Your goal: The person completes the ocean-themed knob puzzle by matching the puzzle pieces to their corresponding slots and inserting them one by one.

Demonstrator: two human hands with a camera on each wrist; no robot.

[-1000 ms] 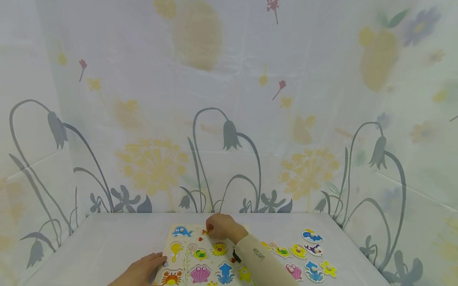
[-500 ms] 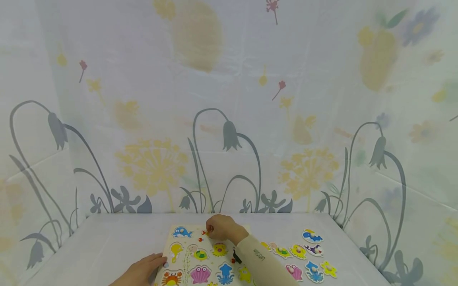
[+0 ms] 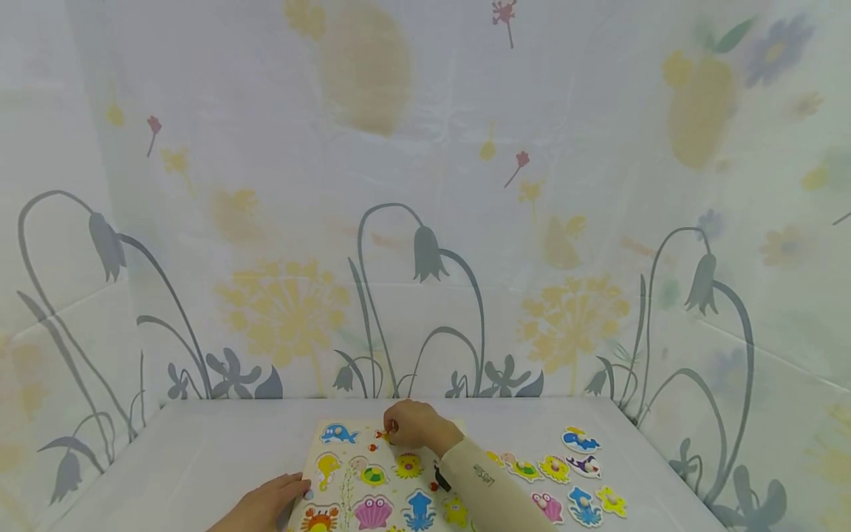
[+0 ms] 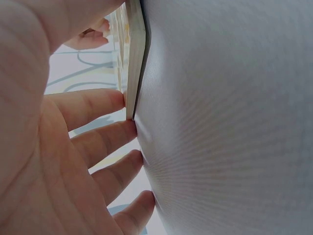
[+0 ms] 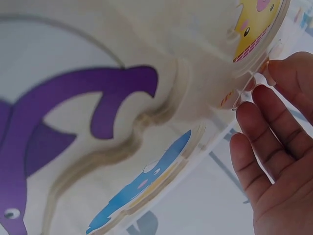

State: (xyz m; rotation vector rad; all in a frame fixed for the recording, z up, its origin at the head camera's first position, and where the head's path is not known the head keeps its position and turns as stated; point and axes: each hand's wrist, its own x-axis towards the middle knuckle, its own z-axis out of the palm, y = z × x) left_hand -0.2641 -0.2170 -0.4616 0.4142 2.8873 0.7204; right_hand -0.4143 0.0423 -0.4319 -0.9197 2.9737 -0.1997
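A wooden peg puzzle board (image 3: 349, 451) with sea-animal pictures lies on the white table. At its far side my right hand (image 3: 415, 427) pinches a small orange and yellow puzzle piece (image 3: 384, 437), mostly hidden by the fingers. In the right wrist view, the thumb and fingertips meet at the board's edge, beside a yellow animal picture (image 5: 254, 29). My left hand (image 3: 266, 502) is at the board's left edge. The left wrist view shows its fingers fairly straight, fingertips touching the board's edge (image 4: 134, 73) and the table. A blue dolphin piece (image 3: 339, 432) with a knob sits at the board's far left.
Right of the board lie several loose knobbed pieces, among them a blue whale (image 3: 581, 440), a purple and white piece (image 3: 585, 465), a pink shell (image 3: 547, 507), a blue squid (image 3: 585, 507) and a yellow starfish (image 3: 611, 502). A flower-printed curtain (image 3: 425, 325) stands behind the table (image 3: 219, 436).
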